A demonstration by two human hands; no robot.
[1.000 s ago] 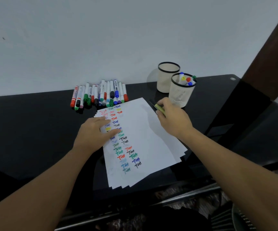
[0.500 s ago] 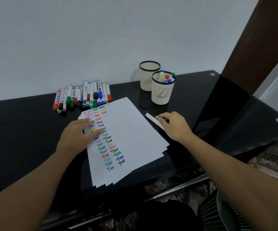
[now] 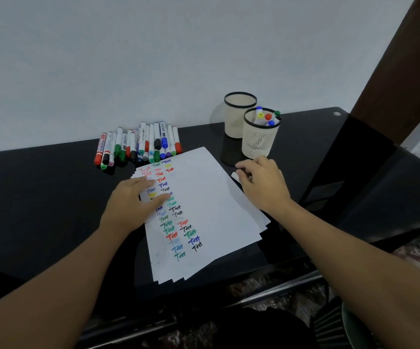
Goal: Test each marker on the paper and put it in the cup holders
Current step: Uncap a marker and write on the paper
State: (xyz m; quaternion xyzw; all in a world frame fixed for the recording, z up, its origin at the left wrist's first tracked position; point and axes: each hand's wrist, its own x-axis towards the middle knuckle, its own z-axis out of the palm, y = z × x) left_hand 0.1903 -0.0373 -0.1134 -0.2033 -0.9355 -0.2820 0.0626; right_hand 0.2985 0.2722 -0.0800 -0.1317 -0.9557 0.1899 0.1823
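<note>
Step in hand: we are judging that a white marker (image 3: 236, 176) is being handled at the paper's right edge, beside the cup holders.
Left hand (image 3: 132, 206): we are seeing it lying flat on the paper (image 3: 211, 210), fingers straight, pressing the fanned sheets onto the tabletop (image 3: 40, 197).
Right hand (image 3: 263, 183): we are seeing its fingers curled over the white marker, which is lying on the tabletop just off the paper — only the marker's end is showing.
Paper: we are counting two columns of coloured "Test" marks, so many markers are already tried.
Near cup holder (image 3: 260, 137): we are seeing several markers standing in it.
Far cup holder (image 3: 239, 114): we are seeing no marker above its rim.
Marker row (image 3: 138, 146): we are noting a large batch lying at the wall — whether tested, we cannot tell; stowing is far from finished.
</note>
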